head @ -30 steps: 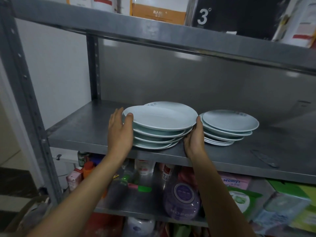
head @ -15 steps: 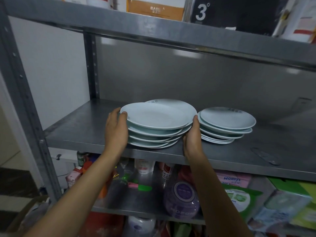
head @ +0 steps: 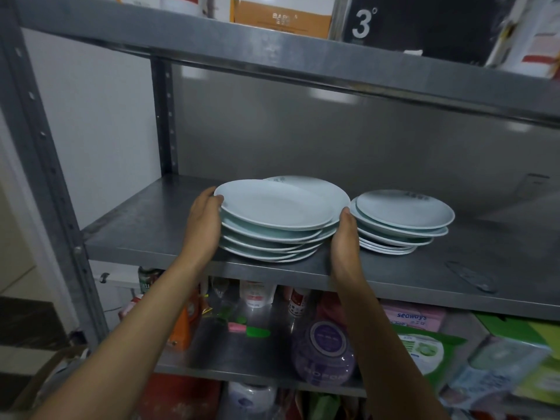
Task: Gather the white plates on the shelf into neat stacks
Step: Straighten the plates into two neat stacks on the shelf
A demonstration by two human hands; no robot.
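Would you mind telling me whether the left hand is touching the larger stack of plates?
Touching. The head view shows the left hand pressed flat against the left rims of the larger stack of plates, with no gap visible.

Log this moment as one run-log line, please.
left hand pressing left stack | right hand pressing its right side | left stack uneven | right stack untouched | shelf
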